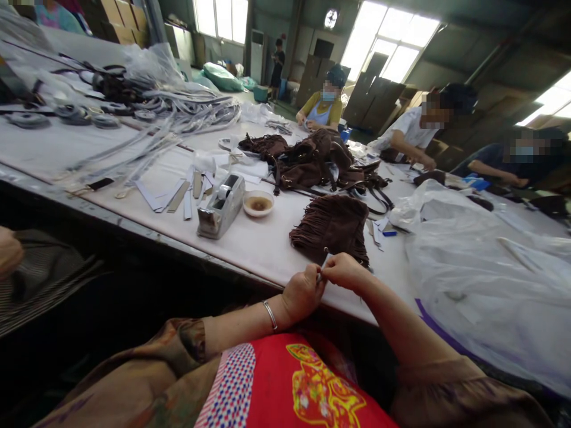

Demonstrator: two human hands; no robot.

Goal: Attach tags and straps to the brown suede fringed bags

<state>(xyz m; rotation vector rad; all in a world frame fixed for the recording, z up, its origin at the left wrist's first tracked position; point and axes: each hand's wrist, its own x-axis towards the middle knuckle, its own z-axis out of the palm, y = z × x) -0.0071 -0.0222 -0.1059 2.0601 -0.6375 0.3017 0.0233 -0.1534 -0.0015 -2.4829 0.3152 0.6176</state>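
Note:
My left hand (302, 292) and my right hand (342, 270) meet at the near edge of the white table (259, 238). Together their fingertips pinch a small pale strip (325, 262), perhaps tape or a tag. A silver bangle sits on my left wrist. Just beyond the hands lies a brown fringed suede bag (332, 226). Further back on the table is a heap of more brown bags and straps (312, 163).
A grey tape dispenser (222, 207) and a small bowl of brown liquid (258, 204) stand left of the bag. Clear plastic bags (486, 267) cover the right. Grey strips and reels (147, 119) lie at the far left. Three masked people work across the table.

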